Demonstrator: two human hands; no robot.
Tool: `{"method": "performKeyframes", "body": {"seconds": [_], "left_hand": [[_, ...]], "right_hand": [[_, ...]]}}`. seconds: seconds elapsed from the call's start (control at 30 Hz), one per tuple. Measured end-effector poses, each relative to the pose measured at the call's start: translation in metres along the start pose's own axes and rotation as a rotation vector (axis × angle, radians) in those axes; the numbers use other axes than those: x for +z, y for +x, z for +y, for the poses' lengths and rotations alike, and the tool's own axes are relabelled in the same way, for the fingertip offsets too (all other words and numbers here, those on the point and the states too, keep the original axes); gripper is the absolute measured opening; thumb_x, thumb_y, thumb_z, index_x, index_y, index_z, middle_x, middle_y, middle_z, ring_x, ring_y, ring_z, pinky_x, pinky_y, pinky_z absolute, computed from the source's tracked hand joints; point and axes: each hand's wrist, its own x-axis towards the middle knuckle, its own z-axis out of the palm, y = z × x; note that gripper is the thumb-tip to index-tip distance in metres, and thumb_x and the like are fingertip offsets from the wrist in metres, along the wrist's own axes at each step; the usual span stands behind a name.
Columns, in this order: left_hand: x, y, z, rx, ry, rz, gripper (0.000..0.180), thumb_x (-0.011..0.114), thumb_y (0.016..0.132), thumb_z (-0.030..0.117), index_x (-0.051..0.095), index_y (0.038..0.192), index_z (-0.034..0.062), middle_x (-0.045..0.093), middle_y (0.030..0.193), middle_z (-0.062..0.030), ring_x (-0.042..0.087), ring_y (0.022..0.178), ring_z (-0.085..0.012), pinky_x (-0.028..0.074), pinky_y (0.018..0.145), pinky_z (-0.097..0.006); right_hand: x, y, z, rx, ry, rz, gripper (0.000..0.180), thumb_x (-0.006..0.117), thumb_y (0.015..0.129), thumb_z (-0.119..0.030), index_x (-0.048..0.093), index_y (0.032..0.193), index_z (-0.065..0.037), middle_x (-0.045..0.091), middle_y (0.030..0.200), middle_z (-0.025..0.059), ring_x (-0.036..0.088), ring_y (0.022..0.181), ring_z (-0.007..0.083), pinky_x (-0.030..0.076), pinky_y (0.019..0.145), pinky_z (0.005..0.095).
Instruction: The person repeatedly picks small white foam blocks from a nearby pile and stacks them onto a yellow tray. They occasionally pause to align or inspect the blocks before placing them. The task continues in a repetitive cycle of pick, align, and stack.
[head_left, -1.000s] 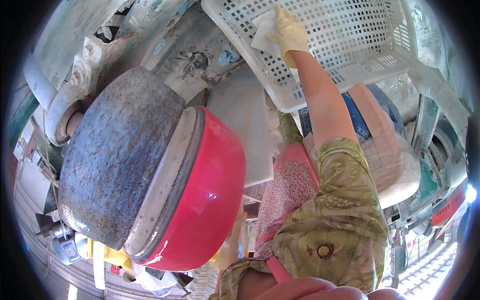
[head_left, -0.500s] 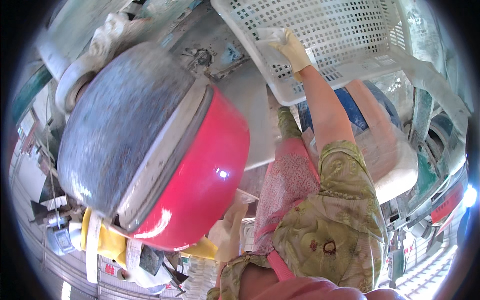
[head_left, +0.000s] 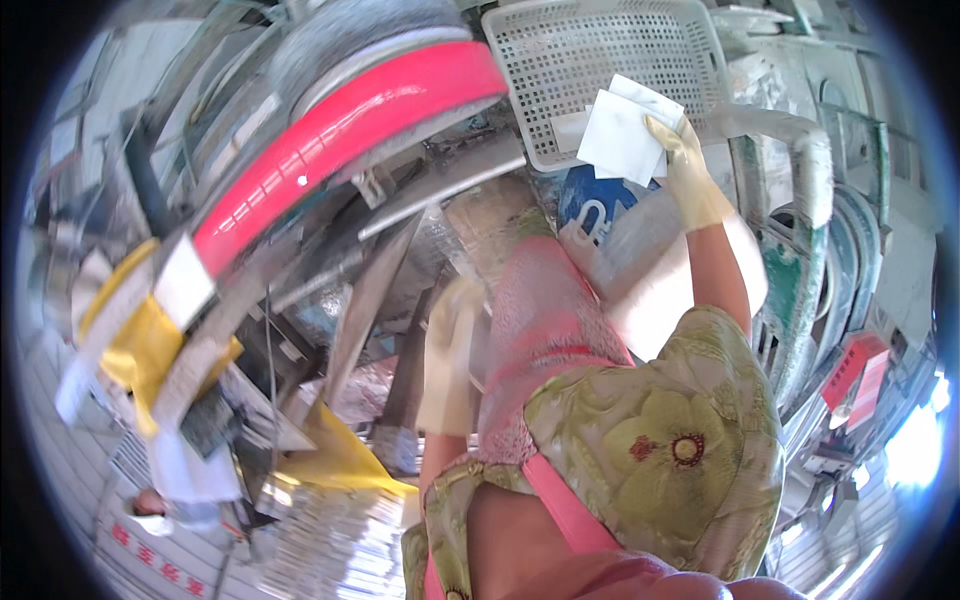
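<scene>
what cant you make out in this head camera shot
Left hand: motion blur in the head view hides its finger positions and whether it holds anything.
White squares: they overlap in the head view, so their exact number is hidden.
Right hand: the white squares hide the fingers beneath them in the head view.
Grey drum: cut off by the head view's upper edge, and blurred.

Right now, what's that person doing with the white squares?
The person's gloved right hand is holding a few flat white squares in front of a pale plastic basket full of little holes. The gloved left hand is lower down, near the body, too blurry to tell if it holds anything. Over to the left is a big, shiny red drum, and neither of the hands is touching it.
</scene>
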Motion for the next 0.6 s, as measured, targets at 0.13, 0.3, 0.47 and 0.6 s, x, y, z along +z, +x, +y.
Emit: {"method": "performKeyframes", "body": {"seconds": [0.13, 0.3, 0.47, 0.6], "left_hand": [[0.035, -0.032, 0.026, 0.074, -0.401, -0.053, 0.065, 0.063, 0.103, 0.032, 0.036, 0.154, 0.0021, 0.058, 0.141, -0.0189, 0.062, 0.124, -0.0304, 0.053, 0.104, -0.046], [0.005, -0.113, 0.029, 0.216, -0.661, -0.013, 0.076, 0.064, 0.100, 0.042, 0.031, 0.157, 0.0043, 0.059, 0.139, -0.0165, 0.062, 0.123, -0.0294, 0.055, 0.100, -0.047], [-0.052, -0.208, -0.016, 0.370, -0.763, 0.320, 0.066, 0.064, 0.099, 0.045, 0.044, 0.148, 0.0045, 0.065, 0.129, -0.0098, 0.066, 0.114, -0.0235, 0.060, 0.090, -0.042], [-0.058, -0.250, -0.050, 0.523, -0.901, 0.543, 0.065, 0.067, 0.097, 0.046, 0.050, 0.143, 0.0033, 0.067, 0.123, -0.0083, 0.069, 0.106, -0.0184, 0.062, 0.080, -0.034]], "right_hand": [[0.068, -0.104, -0.047, -0.049, -0.077, -0.249, 0.045, 0.072, 0.091, -0.007, 0.058, 0.132, 0.005, 0.069, 0.124, 0.0160, 0.068, 0.113, 0.0237, 0.054, 0.099, 0.0364], [0.192, -0.219, -0.026, 0.055, -0.157, -0.747, 0.045, 0.077, 0.088, -0.014, 0.062, 0.127, 0.002, 0.071, 0.117, 0.0117, 0.070, 0.104, 0.0189, 0.055, 0.092, 0.0322], [0.282, -0.322, 0.028, 0.052, -0.319, -1.061, 0.043, 0.066, 0.099, -0.031, 0.062, 0.126, 0.002, 0.069, 0.116, 0.0104, 0.066, 0.107, 0.0167, 0.053, 0.092, 0.0315], [0.313, -0.364, 0.053, -0.083, -0.431, -1.257, 0.048, 0.052, 0.106, -0.042, 0.066, 0.114, 0.004, 0.068, 0.107, 0.0087, 0.061, 0.100, 0.0142, 0.049, 0.088, 0.0291]]}}
